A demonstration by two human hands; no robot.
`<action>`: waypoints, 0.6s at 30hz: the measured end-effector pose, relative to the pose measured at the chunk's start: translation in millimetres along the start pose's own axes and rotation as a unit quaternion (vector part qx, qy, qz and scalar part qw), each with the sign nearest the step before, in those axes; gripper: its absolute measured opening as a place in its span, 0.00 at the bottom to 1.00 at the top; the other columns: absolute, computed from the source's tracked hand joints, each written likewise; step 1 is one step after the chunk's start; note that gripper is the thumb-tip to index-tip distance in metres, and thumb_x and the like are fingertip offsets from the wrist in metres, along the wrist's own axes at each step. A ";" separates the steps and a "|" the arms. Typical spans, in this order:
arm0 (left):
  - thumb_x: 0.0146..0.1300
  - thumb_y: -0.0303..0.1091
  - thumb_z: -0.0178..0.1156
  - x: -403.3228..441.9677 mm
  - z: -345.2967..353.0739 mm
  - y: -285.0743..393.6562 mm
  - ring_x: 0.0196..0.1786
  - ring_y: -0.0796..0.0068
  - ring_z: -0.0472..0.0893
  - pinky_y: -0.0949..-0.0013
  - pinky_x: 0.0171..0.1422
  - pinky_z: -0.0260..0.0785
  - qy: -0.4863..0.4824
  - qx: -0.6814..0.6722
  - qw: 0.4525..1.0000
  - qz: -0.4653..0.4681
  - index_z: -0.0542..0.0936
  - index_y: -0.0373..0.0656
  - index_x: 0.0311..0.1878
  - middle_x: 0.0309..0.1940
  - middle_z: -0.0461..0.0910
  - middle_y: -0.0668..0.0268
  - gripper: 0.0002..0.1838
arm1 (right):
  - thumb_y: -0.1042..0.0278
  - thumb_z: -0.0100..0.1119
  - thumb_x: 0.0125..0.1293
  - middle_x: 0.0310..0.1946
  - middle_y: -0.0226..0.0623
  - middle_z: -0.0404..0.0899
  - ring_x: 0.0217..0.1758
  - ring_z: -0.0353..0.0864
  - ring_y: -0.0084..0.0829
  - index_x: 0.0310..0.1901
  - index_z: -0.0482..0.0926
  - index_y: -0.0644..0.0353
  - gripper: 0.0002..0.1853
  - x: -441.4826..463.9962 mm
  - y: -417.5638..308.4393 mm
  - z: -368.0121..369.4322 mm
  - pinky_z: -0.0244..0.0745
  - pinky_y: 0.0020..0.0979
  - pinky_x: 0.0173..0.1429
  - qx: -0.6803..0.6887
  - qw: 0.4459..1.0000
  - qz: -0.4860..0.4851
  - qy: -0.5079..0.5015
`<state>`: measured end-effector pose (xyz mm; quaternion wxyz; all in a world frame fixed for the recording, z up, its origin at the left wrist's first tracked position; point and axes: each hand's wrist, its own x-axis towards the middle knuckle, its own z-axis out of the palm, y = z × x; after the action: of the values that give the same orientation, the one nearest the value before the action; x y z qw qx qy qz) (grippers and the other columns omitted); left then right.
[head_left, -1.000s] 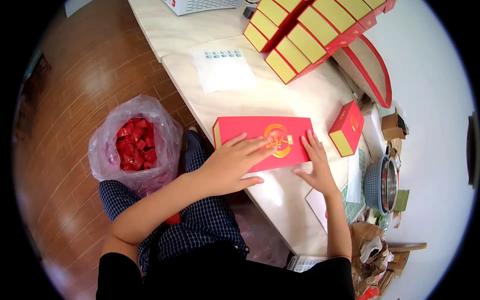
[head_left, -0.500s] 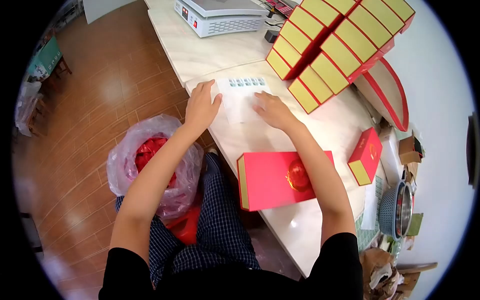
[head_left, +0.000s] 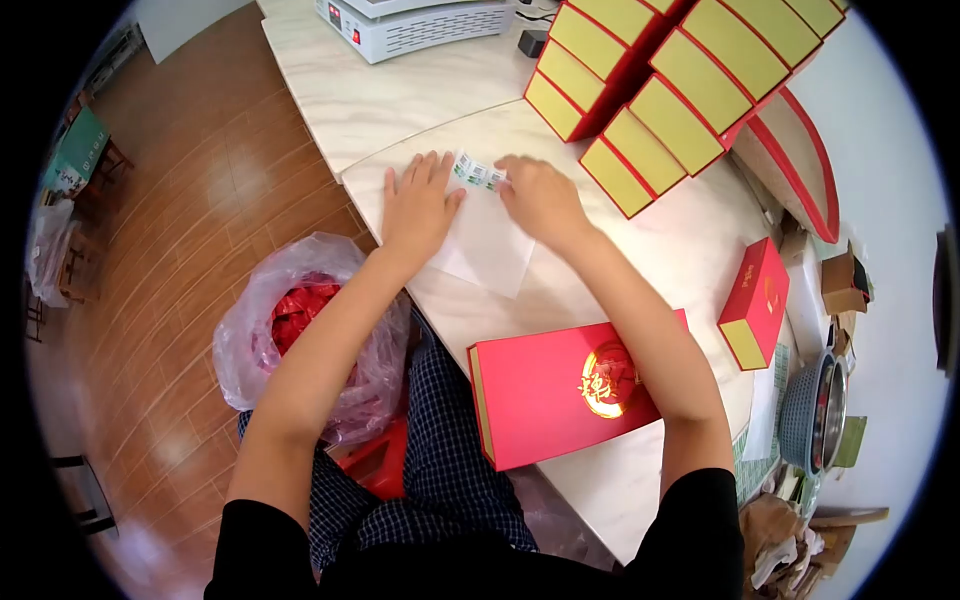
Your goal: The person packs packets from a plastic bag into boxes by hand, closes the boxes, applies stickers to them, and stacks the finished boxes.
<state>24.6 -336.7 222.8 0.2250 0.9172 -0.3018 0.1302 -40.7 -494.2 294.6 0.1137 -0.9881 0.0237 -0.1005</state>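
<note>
My left hand (head_left: 418,208) lies spread on the left part of a white sheet (head_left: 487,243) with a row of small printed stickers (head_left: 476,172) along its top. At the sheet's upper right corner, my right hand (head_left: 540,200) has its thumb and forefinger pinched together on the edge by the stickers. The sheet is tilted on the table. Nearer to me, a large red box (head_left: 550,390) with a gold emblem lies flat at the table's edge, partly under my right forearm.
Stacked red and yellow boxes (head_left: 690,90) stand at the back right. A smaller red box (head_left: 755,305) lies on the right, beside metal bowls (head_left: 826,410). A white appliance (head_left: 420,30) is at the far end. A plastic bag of red packets (head_left: 300,315) stands below left.
Both hands have left the large red box and moved up to the sticker sheet. The sheet has turned, and my right fingers have closed at its corner. The view has shifted.
</note>
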 end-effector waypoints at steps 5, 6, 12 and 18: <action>0.69 0.47 0.51 -1.0 -1.9 1.4 0.73 0.58 0.59 0.45 0.75 0.45 -0.001 0.033 0.999 0.005 0.64 0.45 0.70 0.70 0.63 0.59 0.30 | 0.70 0.61 0.60 0.41 0.48 0.80 0.44 0.80 0.43 0.48 0.80 0.66 0.15 45.0 29.9 26.4 0.75 0.37 0.50 0.134 0.988 -0.070 0.032; 0.69 0.47 0.51 -1.4 -0.8 0.2 0.73 0.58 0.59 0.45 0.75 0.45 -0.004 0.037 0.999 0.004 0.64 0.45 0.70 0.70 0.63 0.59 0.30 | 0.70 0.61 0.60 0.41 0.48 0.80 0.44 0.80 0.43 0.48 0.80 0.66 0.15 52.6 30.0 32.1 0.75 0.37 0.50 0.138 0.987 -0.070 0.032; 0.68 0.48 0.52 -0.1 -2.5 -3.6 0.74 0.62 0.59 0.45 0.76 0.44 -0.010 -0.006 1.000 0.004 0.67 0.41 0.67 0.70 0.63 0.59 0.29 | 0.70 0.62 0.59 0.44 0.41 0.76 0.53 0.75 0.42 0.46 0.82 0.58 0.12 71.8 20.8 59.0 0.73 0.38 0.56 0.119 0.985 -0.119 0.032; 0.68 0.48 0.53 0.6 -0.5 -1.8 0.74 0.65 0.59 0.47 0.76 0.43 -0.004 -0.003 1.000 0.005 0.68 0.39 0.66 0.70 0.64 0.60 0.29 | 0.72 0.61 0.59 0.43 0.39 0.76 0.51 0.75 0.40 0.40 0.81 0.58 0.07 62.8 18.4 46.4 0.74 0.37 0.54 0.121 0.982 -0.138 0.032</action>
<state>26.2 -335.5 222.8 0.2255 0.9158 -0.3073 0.1265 29.7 -506.3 258.2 0.2163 -0.9572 -0.1220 -0.1487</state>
